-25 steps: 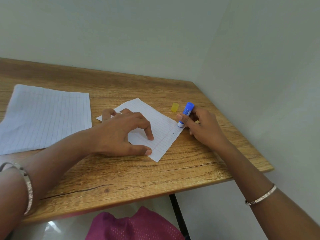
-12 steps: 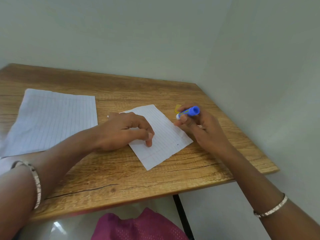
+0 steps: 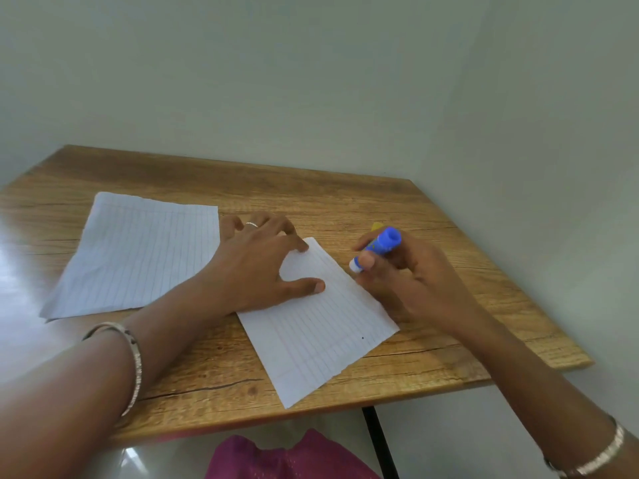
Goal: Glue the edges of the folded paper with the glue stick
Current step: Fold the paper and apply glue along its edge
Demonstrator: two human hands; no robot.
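Head view: we pin the folded paper (image 3: 321, 326) flat on the desk (image 3: 449, 219) with the left hand (image 3: 256, 267), fingers spread and pressing. Our right hand (image 3: 408, 281) grips the glue stick (image 3: 377, 248), its white tip just beside the paper's far right edge; contact cannot be confirmed. No glue trace shows, so we judge the edges largely pending. The yellow cap (image 3: 377, 225) lies behind the stick, off the tube
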